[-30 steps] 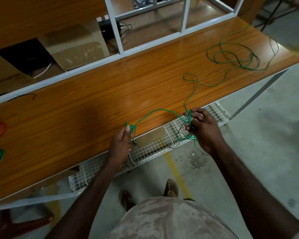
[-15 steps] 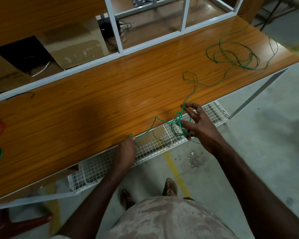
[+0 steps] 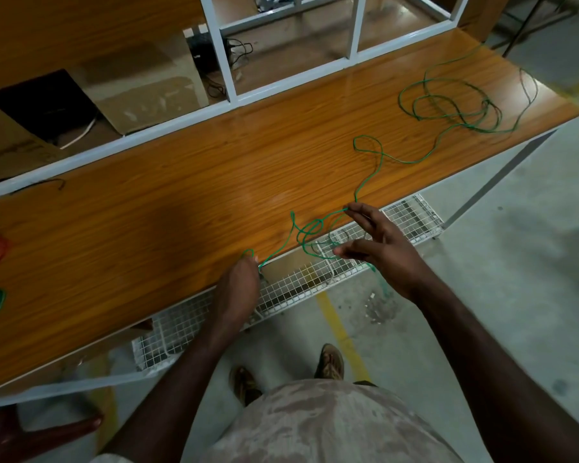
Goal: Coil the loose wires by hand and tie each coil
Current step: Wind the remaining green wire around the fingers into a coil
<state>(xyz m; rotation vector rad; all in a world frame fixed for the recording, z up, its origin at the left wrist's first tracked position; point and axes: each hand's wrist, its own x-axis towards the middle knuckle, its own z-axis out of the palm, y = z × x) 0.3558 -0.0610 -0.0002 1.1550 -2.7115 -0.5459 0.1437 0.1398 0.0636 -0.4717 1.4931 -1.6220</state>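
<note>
Dim indoor light — soft glare on the wooden tabletop [image 3: 281, 195], wide-angle bending and blur at edges.

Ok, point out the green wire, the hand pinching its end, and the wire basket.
green wire [image 3: 368, 182], head view, strand on table.
left hand [image 3: 239, 289], head view, back of hand.
wire basket [image 3: 411, 217], head view, mesh.
</note>
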